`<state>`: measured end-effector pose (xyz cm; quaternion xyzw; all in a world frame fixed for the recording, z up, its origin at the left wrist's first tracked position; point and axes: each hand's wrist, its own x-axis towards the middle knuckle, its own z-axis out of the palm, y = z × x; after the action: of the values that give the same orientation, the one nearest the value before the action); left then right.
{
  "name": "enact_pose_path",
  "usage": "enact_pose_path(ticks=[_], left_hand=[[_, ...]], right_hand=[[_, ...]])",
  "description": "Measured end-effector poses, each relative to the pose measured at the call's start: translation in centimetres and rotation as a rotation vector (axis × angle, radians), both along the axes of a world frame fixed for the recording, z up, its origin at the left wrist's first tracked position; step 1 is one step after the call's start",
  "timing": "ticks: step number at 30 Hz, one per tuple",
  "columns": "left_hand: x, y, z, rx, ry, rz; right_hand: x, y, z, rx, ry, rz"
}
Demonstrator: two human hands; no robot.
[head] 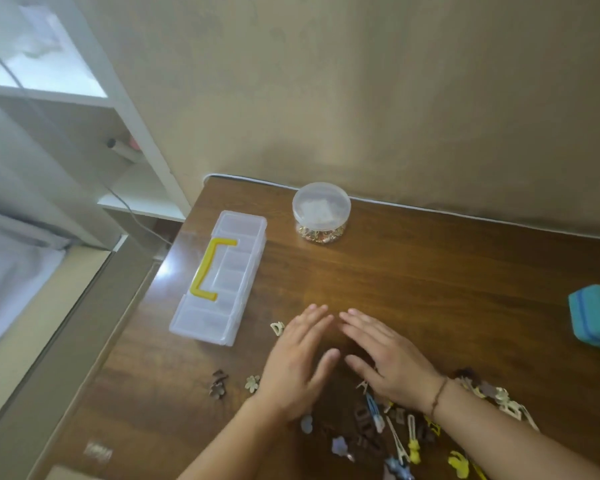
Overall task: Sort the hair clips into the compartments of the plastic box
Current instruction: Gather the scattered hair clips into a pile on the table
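A clear plastic box (pixel 222 275) with a yellow handle (pixel 207 268) lies closed on the left of the wooden table. My left hand (pixel 298 358) and my right hand (pixel 385 355) rest side by side, palms down, fingers straight, on the table near the middle. A heap of hair clips (pixel 406 434) in brown, yellow, blue and cream lies under and behind my wrists at the near edge. A cream clip (pixel 277 328) sits just left of my left hand. A cream flower clip (pixel 252 383) and brown clips (pixel 218 384) lie further left.
A round clear tub (pixel 321 213) with a lid, holding small clips, stands at the back by the wall. A teal case (pixel 596 317) sits at the right edge. White shelves (pixel 94 140) and a cable lie left of the table.
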<state>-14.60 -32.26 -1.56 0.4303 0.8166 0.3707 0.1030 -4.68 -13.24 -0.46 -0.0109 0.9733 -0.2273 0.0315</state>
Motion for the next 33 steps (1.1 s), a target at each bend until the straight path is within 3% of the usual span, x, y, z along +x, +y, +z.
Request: enact_pose_path(ticks=[7, 12, 15, 23, 33], left_hand=[[-1.1, -10.6, -1.5, 0.05, 0.211, 0.195], [1.0, -12.1, -3.4, -0.205, 0.125, 0.37], [2.5, -10.5, -4.1, -0.274, 0.072, 0.321], [6.8, -3.3, -3.2, -0.22, -0.019, 0.118], [11.8, 3.1, -3.5, -0.227, -0.022, -0.174]], right_hand=[[-7.2, -7.1, 1.0, 0.08, -0.145, 0.168], [-8.1, -9.4, 0.0, 0.169, -0.146, 0.27], [-7.0, -9.1, -0.8, 0.213, -0.125, 0.319], [0.3, -2.4, -0.7, 0.28, -0.103, 0.306], [11.2, 2.0, -0.8, 0.21, -0.064, 0.083]])
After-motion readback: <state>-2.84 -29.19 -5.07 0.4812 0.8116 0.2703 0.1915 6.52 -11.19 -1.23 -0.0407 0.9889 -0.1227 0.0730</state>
